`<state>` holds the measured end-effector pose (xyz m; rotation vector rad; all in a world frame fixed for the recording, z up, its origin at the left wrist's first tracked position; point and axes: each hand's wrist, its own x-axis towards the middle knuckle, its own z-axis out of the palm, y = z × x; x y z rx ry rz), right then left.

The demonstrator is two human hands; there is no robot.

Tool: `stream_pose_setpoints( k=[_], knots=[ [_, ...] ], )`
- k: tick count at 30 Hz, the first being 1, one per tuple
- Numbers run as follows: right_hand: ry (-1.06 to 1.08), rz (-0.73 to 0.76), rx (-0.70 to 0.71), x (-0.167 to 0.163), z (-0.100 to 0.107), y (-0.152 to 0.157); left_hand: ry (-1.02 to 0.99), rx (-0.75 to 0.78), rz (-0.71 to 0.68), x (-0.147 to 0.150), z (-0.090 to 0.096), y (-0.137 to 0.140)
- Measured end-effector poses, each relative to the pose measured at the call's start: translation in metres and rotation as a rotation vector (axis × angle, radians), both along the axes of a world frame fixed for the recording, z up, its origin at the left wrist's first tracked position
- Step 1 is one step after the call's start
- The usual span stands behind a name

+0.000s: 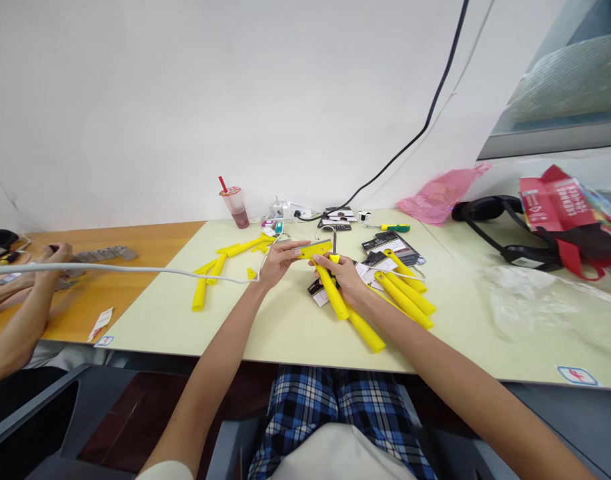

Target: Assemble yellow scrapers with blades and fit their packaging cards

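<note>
My left hand (279,263) is closed on the left end of a yellow scraper (315,250), which has a metal strip along its far edge. My right hand (346,275) grips the scraper near its neck; the yellow handle slants down toward me. From the same hand rises a dark shaft with a yellow collar, seemingly a screwdriver (334,245), its grip mostly hidden by the fingers. Several loose yellow handles (405,300) lie right of and below my right hand, over black-and-white packages (390,247). More yellow pieces (200,293) lie left of my left hand.
A drink cup with straw (235,208) stands by the wall near a power strip (298,212). Another screwdriver (395,227) lies behind the packages. At right are a pink bag (440,193), black headset (510,233) and clear plastic (540,300). A white cable (135,268) crosses left; another person's arm (40,300) is beyond.
</note>
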<state>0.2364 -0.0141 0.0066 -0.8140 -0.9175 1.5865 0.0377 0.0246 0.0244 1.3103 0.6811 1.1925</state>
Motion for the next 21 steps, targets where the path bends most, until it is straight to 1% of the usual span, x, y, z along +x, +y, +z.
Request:
stream_pose_setpoints(
  k=[5,7,9,10,12,14,16,19,21],
  knots=[
    [-0.001,-0.011,-0.002,0.000,-0.002,0.001,0.035,0.003,-0.006,-0.002,0.000,0.001],
    [-0.004,-0.017,-0.003,0.001,-0.002,0.000,0.020,0.014,0.020,-0.007,-0.001,0.005],
    [-0.007,-0.025,-0.003,0.002,-0.001,0.000,-0.022,0.023,0.103,-0.016,-0.003,0.011],
    [-0.009,-0.031,-0.003,0.002,0.000,-0.001,-0.035,0.026,0.167,-0.023,-0.005,0.014],
    [-0.013,-0.040,-0.005,0.003,0.000,-0.001,0.006,0.030,0.307,-0.040,-0.011,0.021],
    [-0.021,-0.039,-0.011,0.002,0.000,-0.001,0.153,0.053,0.427,-0.058,-0.020,0.026],
    [-0.031,-0.030,-0.019,0.001,-0.002,0.000,0.369,0.105,0.504,-0.072,-0.030,0.030],
    [-0.037,-0.019,-0.017,-0.001,-0.006,0.001,0.674,0.211,0.528,-0.078,-0.046,0.034],
    [-0.039,-0.019,-0.009,-0.001,-0.007,0.001,0.789,0.290,0.496,-0.074,-0.054,0.036]
  ],
)
